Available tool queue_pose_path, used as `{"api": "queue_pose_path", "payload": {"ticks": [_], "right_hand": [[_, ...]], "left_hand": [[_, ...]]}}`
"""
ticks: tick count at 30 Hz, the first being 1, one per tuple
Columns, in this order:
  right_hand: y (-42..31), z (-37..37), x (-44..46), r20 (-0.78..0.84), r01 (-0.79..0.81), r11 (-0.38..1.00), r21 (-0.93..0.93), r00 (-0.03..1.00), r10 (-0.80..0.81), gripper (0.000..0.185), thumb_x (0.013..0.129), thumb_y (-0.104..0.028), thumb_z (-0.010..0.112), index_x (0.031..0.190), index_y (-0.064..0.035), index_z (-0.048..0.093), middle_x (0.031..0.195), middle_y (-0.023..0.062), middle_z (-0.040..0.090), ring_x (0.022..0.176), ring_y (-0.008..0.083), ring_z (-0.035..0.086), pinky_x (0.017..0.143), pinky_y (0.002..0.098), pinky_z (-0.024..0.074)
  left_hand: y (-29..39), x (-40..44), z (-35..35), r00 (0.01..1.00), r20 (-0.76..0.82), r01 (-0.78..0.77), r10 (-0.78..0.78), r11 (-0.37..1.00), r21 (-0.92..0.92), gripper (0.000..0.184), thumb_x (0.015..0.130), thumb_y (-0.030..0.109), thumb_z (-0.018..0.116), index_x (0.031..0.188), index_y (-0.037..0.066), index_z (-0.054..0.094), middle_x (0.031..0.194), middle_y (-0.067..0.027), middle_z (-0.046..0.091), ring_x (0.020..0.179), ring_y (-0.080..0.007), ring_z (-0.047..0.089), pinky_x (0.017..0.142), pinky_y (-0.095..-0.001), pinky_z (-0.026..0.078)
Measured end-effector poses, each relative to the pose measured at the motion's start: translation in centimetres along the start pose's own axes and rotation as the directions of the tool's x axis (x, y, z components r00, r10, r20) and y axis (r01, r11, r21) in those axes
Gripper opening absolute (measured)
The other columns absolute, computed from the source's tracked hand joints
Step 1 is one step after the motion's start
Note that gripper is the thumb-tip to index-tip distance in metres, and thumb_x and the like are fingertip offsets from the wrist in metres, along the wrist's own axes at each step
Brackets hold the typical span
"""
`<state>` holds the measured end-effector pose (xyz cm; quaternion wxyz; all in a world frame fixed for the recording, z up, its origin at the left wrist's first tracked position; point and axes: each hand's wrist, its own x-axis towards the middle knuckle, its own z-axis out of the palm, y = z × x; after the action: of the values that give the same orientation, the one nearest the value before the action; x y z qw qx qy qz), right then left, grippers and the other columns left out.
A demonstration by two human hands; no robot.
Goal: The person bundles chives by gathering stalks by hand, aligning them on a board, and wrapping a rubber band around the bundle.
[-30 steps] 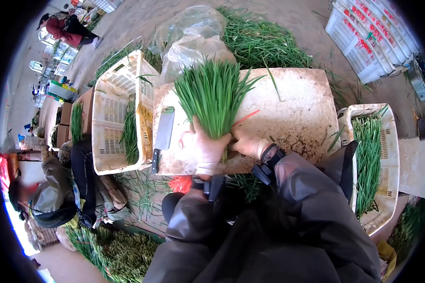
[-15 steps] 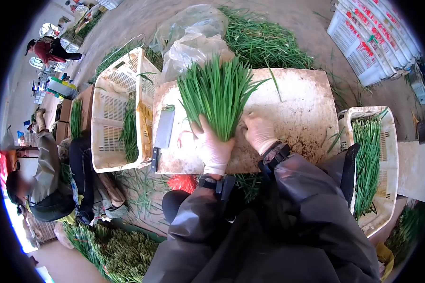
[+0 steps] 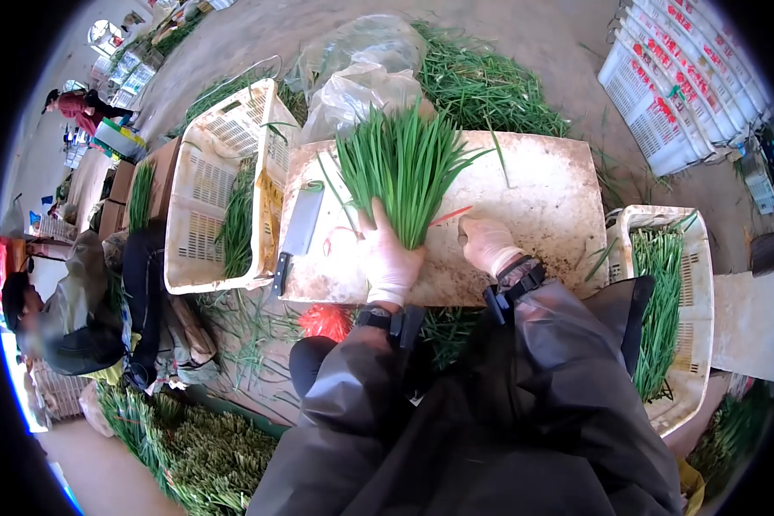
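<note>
A bunch of long green stalks [image 3: 400,163] fans out over the stained white board [image 3: 533,193]. My left hand [image 3: 389,258], in a pale glove, is wrapped round the lower part of the bunch. To the right of it my right hand [image 3: 488,244], also gloved, is apart from the bunch with its fingers curled together; whether anything is in them is too small to tell. A red strip [image 3: 451,215] lies between the bunch and my right hand. A cleaver [image 3: 303,220] with a black handle rests at the board's left side.
White crates with green stalks flank the board, one left [image 3: 199,176], one right [image 3: 695,318]. Behind it are clear plastic bags [image 3: 353,95] and a heap of greens [image 3: 490,90]. Stacked crates [image 3: 662,103] stand back right. A co-worker [image 3: 77,318] sits at the left.
My right hand has moved away from the base of the bunch, to the right. My left hand stays round the bunch. The whole view has shifted slightly.
</note>
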<state>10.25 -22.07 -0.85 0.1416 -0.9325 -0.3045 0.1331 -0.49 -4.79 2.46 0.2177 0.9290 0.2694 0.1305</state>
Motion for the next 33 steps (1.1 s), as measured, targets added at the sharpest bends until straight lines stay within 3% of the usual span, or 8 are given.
{"api": "queue_pose_path", "payload": {"ticks": [8,14,17,20,21,23,26,33], "right_hand": [[-0.4,1.0,-2.5,-0.4,0.006,0.991,-0.13,0.915,-0.058,0.024,0.083,-0.022,0.076,0.102,-0.0111,0.067,0.101,0.0114,0.068,0.098,0.0331,0.068,0.083,0.0453,0.0561],[0.1,2.5,-2.6,-0.069,0.016,0.948,-0.319,0.997,-0.041,0.018,0.085,-0.02,0.072,0.101,-0.0113,0.073,0.104,0.0128,0.071,0.1,0.0335,0.07,0.087,0.0425,0.0575],[0.7,1.0,-3.7,0.135,0.096,0.994,-0.056,0.987,-0.088,0.015,0.087,-0.016,0.068,0.1,-0.0082,0.071,0.1,0.0151,0.072,0.099,0.0355,0.071,0.085,0.0456,0.0581],[0.1,-1.3,-4.6,0.022,0.103,0.971,0.216,0.994,-0.11,0.011,0.091,-0.012,0.067,0.1,-0.0056,0.067,0.09,0.0121,0.071,0.089,0.0285,0.072,0.078,0.0412,0.0582],[0.0,-1.0,-4.3,0.085,0.051,0.866,0.497,0.991,-0.107,0.01,0.092,-0.011,0.068,0.101,-0.0055,0.067,0.089,0.0099,0.07,0.087,0.0249,0.071,0.076,0.0384,0.0572],[-0.1,0.4,-3.6,0.201,-0.114,0.441,0.89,0.967,-0.155,0.011,0.093,-0.009,0.07,0.101,-0.0054,0.065,0.087,0.0055,0.068,0.082,0.0177,0.069,0.072,0.0328,0.0553],[-3.1,-1.3,-4.8,0.194,-0.158,0.205,0.966,0.967,-0.168,0.011,0.094,-0.007,0.072,0.101,-0.0057,0.064,0.085,0.0011,0.065,0.077,0.0109,0.063,0.069,0.026,0.0511],[-4.7,0.3,-3.5,0.229,-0.215,0.161,0.963,0.971,-0.075,0.01,0.096,-0.008,0.07,0.104,-0.004,0.066,0.086,0.0011,0.066,0.074,0.011,0.06,0.069,0.0262,0.0494]], "left_hand": [[0.6,-3.4,-0.4,0.999,0.017,-0.032,0.032,0.998,0.056,0.115,0.061,0.027,0.088,0.158,-0.001,0.032,0.149,-0.0327,0.043,0.121,-0.0495,0.059,0.101,-0.0504,0.053],[1.2,-5.4,-1.5,0.997,0.069,0.03,-0.028,0.999,-0.018,0.119,0.062,0.024,0.093,0.159,0.002,0.027,0.156,-0.0298,0.036,0.134,-0.0474,0.05,0.109,-0.0488,0.048],[0.4,-6.0,-0.8,1.0,0.01,-0.013,0.014,0.999,-0.045,0.119,0.062,0.029,0.09,0.16,0.001,0.028,0.154,-0.033,0.038,0.132,-0.05,0.051,0.108,-0.0508,0.048],[0.9,-6.2,-0.8,0.999,0.036,-0.011,0.012,1.0,-0.004,0.122,0.062,0.036,0.091,0.161,0.0,0.027,0.153,-0.0351,0.038,0.131,-0.0518,0.051,0.108,-0.0518,0.048],[1.0,-6.3,-0.9,0.998,0.057,-0.001,0.0,1.0,0.028,0.124,0.062,0.038,0.091,0.161,0.0,0.027,0.154,-0.0353,0.037,0.131,-0.0521,0.051,0.108,-0.0518,0.048],[1.4,-6.6,-1.2,0.997,0.077,-0.015,0.011,0.999,0.041,0.126,0.062,0.041,0.092,0.161,0.0,0.026,0.155,-0.0356,0.036,0.132,-0.053,0.051,0.108,-0.0521,0.048],[1.7,-6.9,-1.9,0.99,0.141,-0.01,0.01,1.0,-0.004,0.125,0.064,0.041,0.092,0.161,0.0,0.025,0.156,-0.0362,0.034,0.134,-0.0524,0.05,0.109,-0.0509,0.048],[0.6,-7.3,-1.2,0.991,0.133,0.04,-0.015,0.982,-0.185,0.123,0.066,0.035,0.091,0.161,-0.005,0.023,0.156,-0.0347,0.034,0.14,-0.0489,0.044,0.115,-0.0469,0.043]]}}
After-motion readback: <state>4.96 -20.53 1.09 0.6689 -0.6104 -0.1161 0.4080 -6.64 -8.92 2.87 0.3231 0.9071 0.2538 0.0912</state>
